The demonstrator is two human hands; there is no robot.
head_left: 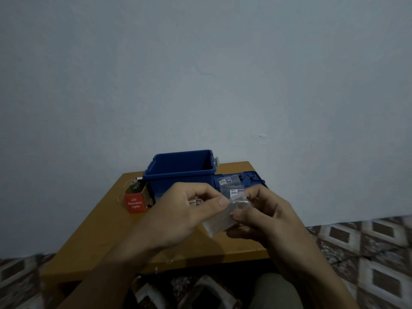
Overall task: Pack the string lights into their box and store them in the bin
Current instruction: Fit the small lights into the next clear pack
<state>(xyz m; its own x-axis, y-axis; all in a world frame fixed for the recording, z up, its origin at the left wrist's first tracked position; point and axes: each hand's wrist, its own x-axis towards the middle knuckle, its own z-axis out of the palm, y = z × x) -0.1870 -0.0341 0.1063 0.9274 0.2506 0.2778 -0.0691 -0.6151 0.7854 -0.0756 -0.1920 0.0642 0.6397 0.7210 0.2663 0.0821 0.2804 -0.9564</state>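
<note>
Clear crinkly plastic bag (219,224) — pinched by curled fingers (219,200) of left hand (185,208) and right hand (269,217).

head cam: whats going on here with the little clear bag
A person holds a clear plastic bag above the table, pinching it with the left hand and the right hand. The blue bin stands open behind, the red LED lights box lies to its left, and more small packets rest on the blue lid.
</note>
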